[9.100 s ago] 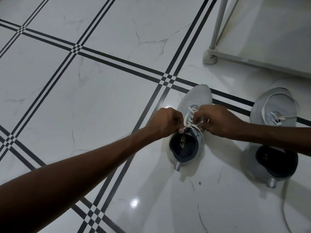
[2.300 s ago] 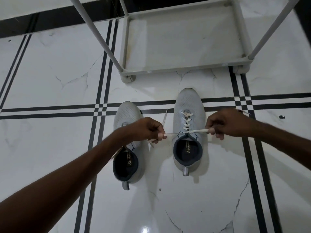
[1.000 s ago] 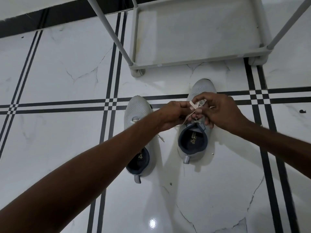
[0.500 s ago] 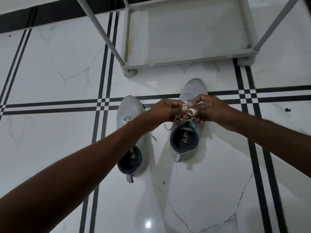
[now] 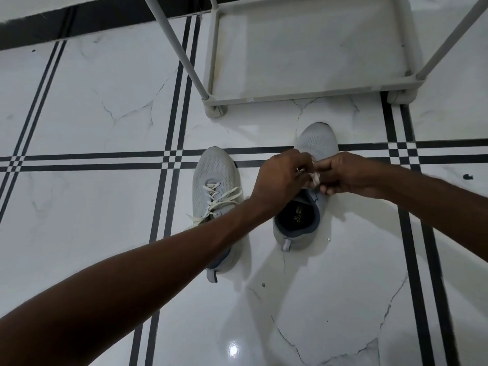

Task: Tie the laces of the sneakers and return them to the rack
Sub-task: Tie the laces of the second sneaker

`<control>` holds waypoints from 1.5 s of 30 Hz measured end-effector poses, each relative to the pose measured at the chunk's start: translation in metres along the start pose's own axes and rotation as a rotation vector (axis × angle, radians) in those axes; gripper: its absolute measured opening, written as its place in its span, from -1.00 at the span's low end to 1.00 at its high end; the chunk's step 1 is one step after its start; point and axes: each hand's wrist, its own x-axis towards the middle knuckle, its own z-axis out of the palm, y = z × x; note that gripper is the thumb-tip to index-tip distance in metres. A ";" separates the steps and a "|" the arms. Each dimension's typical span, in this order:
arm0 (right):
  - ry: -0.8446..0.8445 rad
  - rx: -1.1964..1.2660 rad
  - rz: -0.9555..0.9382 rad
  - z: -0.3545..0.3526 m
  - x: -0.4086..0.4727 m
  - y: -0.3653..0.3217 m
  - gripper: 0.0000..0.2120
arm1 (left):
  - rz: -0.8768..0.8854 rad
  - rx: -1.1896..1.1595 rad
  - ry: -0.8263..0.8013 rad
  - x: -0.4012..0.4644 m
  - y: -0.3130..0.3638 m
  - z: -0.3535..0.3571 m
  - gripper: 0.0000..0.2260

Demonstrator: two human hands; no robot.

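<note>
Two grey sneakers stand side by side on the tiled floor, toes pointing away from me. The left sneaker (image 5: pixel 215 186) has its white laces in a bow; my forearm hides its heel. Over the right sneaker (image 5: pixel 317 140), my left hand (image 5: pixel 280 180) and my right hand (image 5: pixel 346 175) meet, both pinching its white lace (image 5: pixel 314 178). The hands cover most of that lacing. The grey shoe rack (image 5: pixel 290 97) stands just beyond the toes, its bottom shelf bare.
The floor is glossy white marble tile with black double stripes crossing under the shoes. Two slanted rack posts (image 5: pixel 179 48) rise toward me at the rack's front corners. A dark skirting strip runs along the far left.
My hands stay together on the right sneaker's lace, working it slightly higher over the tongue. The view has shifted a little, so the left sneaker's tied bow now shows.
</note>
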 end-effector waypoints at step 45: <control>0.327 -0.769 -0.449 -0.004 0.010 0.014 -0.88 | -0.016 0.293 -0.276 -0.017 -0.019 -0.011 -0.85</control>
